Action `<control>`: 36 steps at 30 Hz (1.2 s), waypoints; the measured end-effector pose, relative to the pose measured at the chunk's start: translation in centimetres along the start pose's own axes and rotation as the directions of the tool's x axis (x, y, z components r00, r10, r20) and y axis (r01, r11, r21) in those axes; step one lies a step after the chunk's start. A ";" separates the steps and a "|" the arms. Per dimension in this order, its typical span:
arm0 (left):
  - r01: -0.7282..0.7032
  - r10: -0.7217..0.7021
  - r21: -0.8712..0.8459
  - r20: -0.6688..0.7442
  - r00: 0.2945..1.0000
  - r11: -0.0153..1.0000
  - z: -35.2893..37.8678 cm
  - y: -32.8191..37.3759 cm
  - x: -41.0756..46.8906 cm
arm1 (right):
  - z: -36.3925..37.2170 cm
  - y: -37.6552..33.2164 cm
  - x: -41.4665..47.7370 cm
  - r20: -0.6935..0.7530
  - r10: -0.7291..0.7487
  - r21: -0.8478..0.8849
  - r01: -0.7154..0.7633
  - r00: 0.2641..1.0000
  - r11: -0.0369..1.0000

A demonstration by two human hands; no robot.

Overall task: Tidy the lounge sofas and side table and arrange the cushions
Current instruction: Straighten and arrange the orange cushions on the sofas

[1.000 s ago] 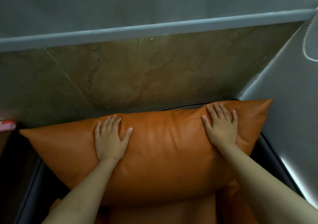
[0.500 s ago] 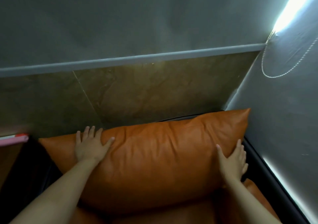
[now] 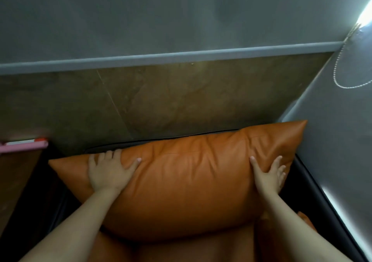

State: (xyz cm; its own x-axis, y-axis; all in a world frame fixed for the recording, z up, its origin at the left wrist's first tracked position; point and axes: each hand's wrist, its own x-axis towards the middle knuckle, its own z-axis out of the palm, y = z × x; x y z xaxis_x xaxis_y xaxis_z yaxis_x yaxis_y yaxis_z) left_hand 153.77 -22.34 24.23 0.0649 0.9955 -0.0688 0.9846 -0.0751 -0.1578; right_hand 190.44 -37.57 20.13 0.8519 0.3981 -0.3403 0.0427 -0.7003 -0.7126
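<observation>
A large orange leather cushion leans against the back of a dark-framed sofa with an orange seat. My left hand lies flat on the cushion's upper left part, fingers spread and reaching over its top edge. My right hand presses the cushion's right side with straight fingers, thumb on the front face. Both forearms reach in from below.
A brown stone wall panel rises behind the sofa, under a grey ledge. A grey blind with a bead chain stands close on the right. A pink and white object lies at the left edge.
My right hand slid from the cushion's top right down to its right side. My left hand shifted left toward the top edge. The cushion's surface now shows more creases.
</observation>
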 end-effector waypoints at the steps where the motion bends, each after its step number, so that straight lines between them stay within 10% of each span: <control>1: 0.006 -0.006 -0.002 -0.009 1.000 1.000 0.2 0.0 -0.5 | -0.1 -0.1 0.3 0.019 -0.007 -0.004 0.007 1.000 1.000; 20: -0.188 0.165 -0.173 -0.137 0.977 0.967 4.2 -0.8 -6.7 | 4.0 0.7 -7.2 0.010 0.142 0.115 -0.142 0.990 0.983; 36: -0.228 0.245 -0.260 0.033 0.969 0.938 2.7 -2.3 -3.2 | 4.0 -0.1 -9.1 0.049 0.124 -0.051 -0.121 0.991 0.991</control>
State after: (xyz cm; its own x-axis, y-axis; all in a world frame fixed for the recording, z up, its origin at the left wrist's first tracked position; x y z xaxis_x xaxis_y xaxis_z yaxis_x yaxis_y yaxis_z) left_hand 150.83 -25.48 22.19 0.2983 0.9444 -0.1382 0.9513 -0.2823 0.1240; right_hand 180.58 -38.83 20.85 0.8240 0.3368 -0.4556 -0.0345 -0.7727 -0.6338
